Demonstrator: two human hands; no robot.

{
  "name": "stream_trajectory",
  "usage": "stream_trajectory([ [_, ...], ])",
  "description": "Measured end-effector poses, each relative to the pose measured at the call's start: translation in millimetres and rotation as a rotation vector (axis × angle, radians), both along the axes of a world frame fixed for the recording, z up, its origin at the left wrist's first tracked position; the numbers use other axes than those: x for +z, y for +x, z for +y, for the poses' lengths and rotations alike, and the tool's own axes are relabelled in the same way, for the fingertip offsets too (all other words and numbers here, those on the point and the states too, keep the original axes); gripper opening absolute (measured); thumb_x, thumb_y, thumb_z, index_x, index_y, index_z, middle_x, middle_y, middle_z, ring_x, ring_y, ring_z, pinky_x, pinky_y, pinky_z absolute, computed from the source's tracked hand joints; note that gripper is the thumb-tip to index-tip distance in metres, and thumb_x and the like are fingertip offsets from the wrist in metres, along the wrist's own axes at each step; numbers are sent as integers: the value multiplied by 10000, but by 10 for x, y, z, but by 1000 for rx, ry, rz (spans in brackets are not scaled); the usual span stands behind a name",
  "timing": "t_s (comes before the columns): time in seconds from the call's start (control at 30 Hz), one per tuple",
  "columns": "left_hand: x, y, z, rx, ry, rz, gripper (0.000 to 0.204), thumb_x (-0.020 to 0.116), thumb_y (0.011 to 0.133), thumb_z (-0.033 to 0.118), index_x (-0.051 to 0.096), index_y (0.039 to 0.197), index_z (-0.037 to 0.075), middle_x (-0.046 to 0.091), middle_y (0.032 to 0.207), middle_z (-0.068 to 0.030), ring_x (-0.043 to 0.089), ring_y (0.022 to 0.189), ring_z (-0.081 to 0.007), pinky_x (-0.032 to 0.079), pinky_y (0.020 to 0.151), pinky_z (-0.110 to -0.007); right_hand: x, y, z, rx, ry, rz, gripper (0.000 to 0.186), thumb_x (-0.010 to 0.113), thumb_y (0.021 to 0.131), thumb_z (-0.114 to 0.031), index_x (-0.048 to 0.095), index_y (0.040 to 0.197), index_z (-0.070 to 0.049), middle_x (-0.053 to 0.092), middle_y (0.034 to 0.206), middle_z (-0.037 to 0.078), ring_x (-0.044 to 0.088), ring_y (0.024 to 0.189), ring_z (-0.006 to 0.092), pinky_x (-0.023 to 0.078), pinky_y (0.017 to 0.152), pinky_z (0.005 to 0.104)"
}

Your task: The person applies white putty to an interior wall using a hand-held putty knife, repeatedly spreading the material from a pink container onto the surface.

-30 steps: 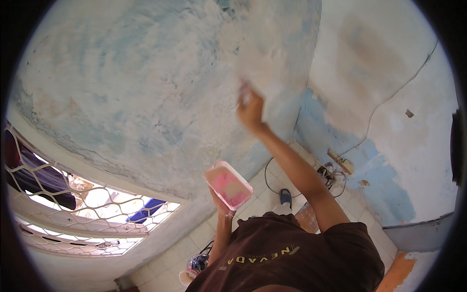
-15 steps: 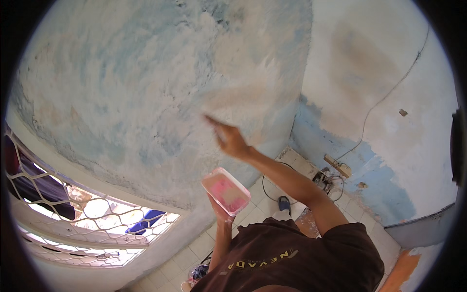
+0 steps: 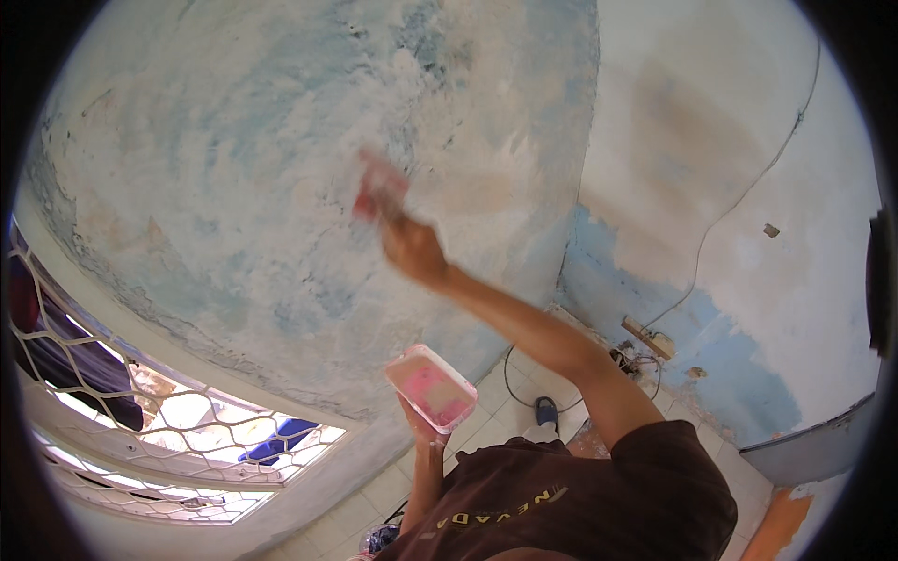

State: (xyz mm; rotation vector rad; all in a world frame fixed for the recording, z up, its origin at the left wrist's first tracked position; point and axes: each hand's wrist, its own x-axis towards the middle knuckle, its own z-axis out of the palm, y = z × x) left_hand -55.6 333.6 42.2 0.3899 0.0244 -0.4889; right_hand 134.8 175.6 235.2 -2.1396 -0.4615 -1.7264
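Note:
From below and behind, my left hand point(image 3: 427, 427) grips a white rectangular plastic tub point(image 3: 457, 418), tilted so that its inside shows. Pink and beige paste point(image 3: 427, 385) smears the tub's bottom. Up at the patchy blue and white wall point(image 3: 281, 178), my right hand point(image 3: 412, 249) is closed around a flat reddish spreader point(image 3: 380, 187). Motion blurs both that hand and the tool. The spreader's blade appears against or very close to the wall; which of the two I cannot tell. Its handle is mostly hidden by my fingers.
At the lower left is a window with a white metal grille point(image 3: 140, 393). A cable point(image 3: 725, 201) runs down the right wall to a wooden-backed socket box point(image 3: 649, 338). More cords point(image 3: 629, 360) lie on the tiled floor by my sandalled foot point(image 3: 546, 411).
My right hand has swung up and left along the wall, and the reddish spreader now shows its broad side. The tub in my left hand has shifted slightly down.

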Motion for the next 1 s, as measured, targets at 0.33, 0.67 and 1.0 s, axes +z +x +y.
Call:
stream_trajectory([
  [0.33, -128, -7, -15, 36, -5, 49, 580, 436, 1016, 610, 483, 1408, 185, 610, 1220, -44, 639, 1121, -282, 579, 921, -534, 560, -52, -1563, -210, 286, -160, 473, 545, 976, 26, 525, 1448, -3, 708, 1204, 221, 686, 730, 248, 546, 664, 329],
  [0.67, -307, 1, 144, 53, -96, 189, 593, 430, 1018, 613, 495, 1400, 163, 618, 1254, -66, 640, 1132, -294, 568, 942, -542, -897, -526, 525, 200, -155, 218, 602, 582, 833, 49, 485, 1427, 58, 528, 1406, 330, 699, 1060, 377, 618, 745, 397],
  [1.0, -415, -97, 281, 110, -68, 99, 630, 416, 1007, 647, 486, 1422, 178, 612, 1289, -53, 636, 1153, -291, 560, 958, -550, 1191, -58, -1373, -231, 101, -266, 489, 558, 947, 32, 510, 1434, 35, 691, 1191, 252, 705, 876, 365, 550, 766, 401],
])
